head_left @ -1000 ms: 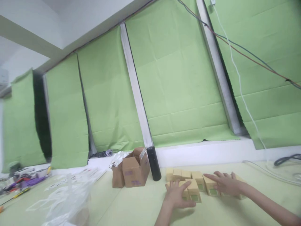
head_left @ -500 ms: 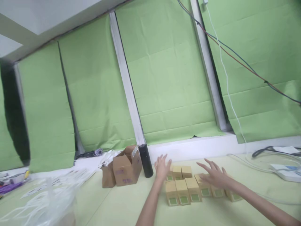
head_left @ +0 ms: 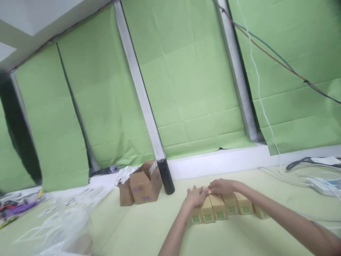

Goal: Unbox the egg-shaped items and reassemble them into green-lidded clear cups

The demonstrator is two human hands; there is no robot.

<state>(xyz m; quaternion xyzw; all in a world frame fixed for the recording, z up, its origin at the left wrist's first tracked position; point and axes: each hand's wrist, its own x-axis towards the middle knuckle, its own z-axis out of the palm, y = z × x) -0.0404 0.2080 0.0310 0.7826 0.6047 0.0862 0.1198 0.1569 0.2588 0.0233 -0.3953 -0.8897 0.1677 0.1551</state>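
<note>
My left hand lies flat, fingers extended, on left end of row of small tan cartons. My right hand palm-down, open, on cartons just behind, gripping nothing. Row sits on green worktop, right of black cylinder and open cardboard box.

**Desk:** Did any wording show on the small tan boxes?

**Photographer:** None that could be read. Each front carried a green panel, but it was too small and blurred for any print to be made out.

**Desk:** And the brown carton?

**Photographer:** Purple marks stood on its side and a white sticker sat on a top flap, yet neither yielded a letter or a number. No brand, sign or figure was legible anywhere in view.
</note>
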